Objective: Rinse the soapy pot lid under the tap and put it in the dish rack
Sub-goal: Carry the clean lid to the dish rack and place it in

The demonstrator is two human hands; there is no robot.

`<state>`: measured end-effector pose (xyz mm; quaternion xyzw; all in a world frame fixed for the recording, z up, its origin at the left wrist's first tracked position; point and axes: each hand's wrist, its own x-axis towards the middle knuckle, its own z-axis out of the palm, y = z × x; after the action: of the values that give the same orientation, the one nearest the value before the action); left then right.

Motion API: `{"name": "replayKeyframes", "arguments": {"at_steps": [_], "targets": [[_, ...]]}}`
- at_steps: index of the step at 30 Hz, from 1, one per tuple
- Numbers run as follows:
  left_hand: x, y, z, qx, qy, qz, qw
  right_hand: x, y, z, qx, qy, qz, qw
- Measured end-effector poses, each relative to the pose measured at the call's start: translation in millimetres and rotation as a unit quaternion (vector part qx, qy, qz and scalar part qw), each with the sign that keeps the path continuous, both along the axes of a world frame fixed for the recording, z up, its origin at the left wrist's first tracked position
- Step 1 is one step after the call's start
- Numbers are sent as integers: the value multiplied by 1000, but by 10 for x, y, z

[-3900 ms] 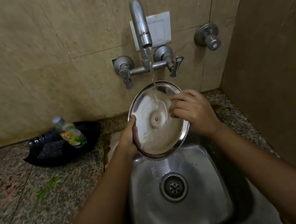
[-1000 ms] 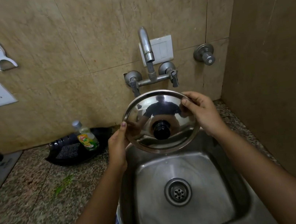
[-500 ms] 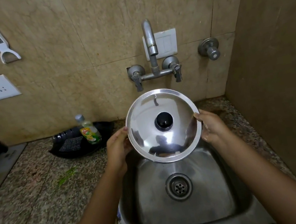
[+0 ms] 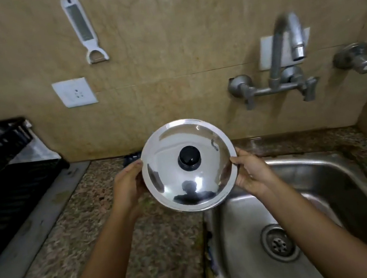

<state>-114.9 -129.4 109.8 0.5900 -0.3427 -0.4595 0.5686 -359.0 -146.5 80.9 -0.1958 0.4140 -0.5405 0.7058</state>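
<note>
I hold a shiny round steel pot lid (image 4: 172, 183) with a black knob in the air above the granite counter, just left of the sink (image 4: 343, 185). Its knob side faces me. My left hand (image 4: 128, 186) grips the lid's left rim and my right hand (image 4: 250, 174) grips its right rim. The tap (image 4: 291, 35) is on the wall at the upper right, with no water running. A black dish rack (image 4: 1, 163) stands at the far left on a grey tray (image 4: 34, 237).
The speckled granite counter (image 4: 79, 230) runs between rack and sink. A white peeler (image 4: 84, 29) hangs on the wall above a white socket (image 4: 74, 92). A second valve (image 4: 357, 60) sits right of the tap. A side wall closes off the right.
The water has stopped and the lid was turned knob side toward me. Both hands carried it left, from over the sink to over the counter, and the dish rack came into view.
</note>
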Motion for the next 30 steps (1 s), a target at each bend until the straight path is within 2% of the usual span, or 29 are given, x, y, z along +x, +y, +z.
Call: {"name": "replayKeyframes", "arguments": {"at_steps": [2, 9, 13, 20, 24, 30], "targets": [[474, -87, 112, 2, -39, -9, 999, 477, -122, 82, -17, 8, -16, 1000], [2124, -336, 689, -25, -84, -2, 996, 2193, -628, 529, -70, 22, -38, 997], [3093, -459, 919, -38, -150, 43, 987, 3122, -945, 849, -100, 31, -37, 994], [4579, -705, 1333, -71, -167, 122, 976, 4682, -1600, 1472, -162, 47, -30, 985], [5163, -870, 1371, -68, -180, 155, 969, 5474, -1973, 1654, -208, 51, -54, 975], [5506, -997, 1192, -17, -171, 145, 974, 6351, -2506, 1631, -254, 125, -72, 956]]}}
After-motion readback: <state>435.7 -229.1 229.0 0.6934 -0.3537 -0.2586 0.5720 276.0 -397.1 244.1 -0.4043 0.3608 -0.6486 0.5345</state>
